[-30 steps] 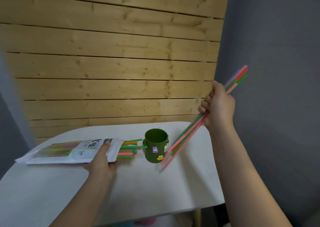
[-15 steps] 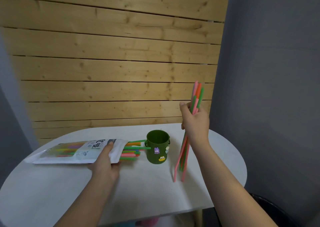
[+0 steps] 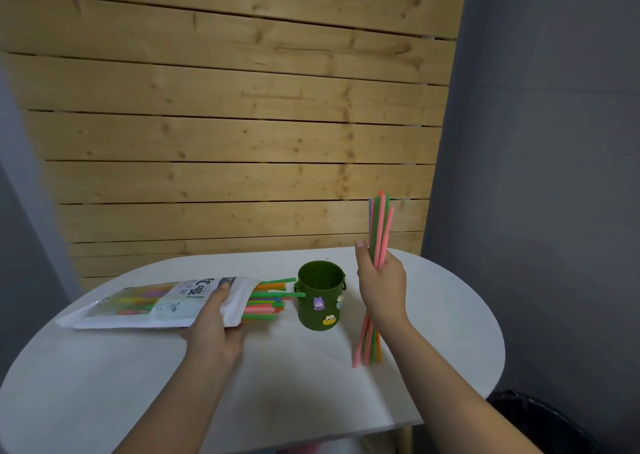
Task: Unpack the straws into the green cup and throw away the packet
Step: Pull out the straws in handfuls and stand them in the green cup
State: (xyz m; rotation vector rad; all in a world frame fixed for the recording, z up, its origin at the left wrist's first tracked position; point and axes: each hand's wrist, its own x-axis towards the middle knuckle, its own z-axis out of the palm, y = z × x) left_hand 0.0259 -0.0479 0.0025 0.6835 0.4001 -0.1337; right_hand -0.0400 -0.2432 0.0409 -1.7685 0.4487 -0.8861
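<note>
straws (image 3: 378, 231) upright in right hand (image 3: 381, 289) | left hand (image 3: 214, 329) holds packet (image 3: 156, 303)

Counter (image 3: 311, 401): white, rounded ends, pale wooden leg (image 3: 404, 439) visible under the near right edge. Rear wall (image 3: 242, 124): horizontal pine planks, knotted, dark gaps between boards. Grey walls (image 3: 554, 176) to the right and at far left. Black bin (image 3: 540, 419) on the floor at lower right, beside the counter, only partly in view.
</note>
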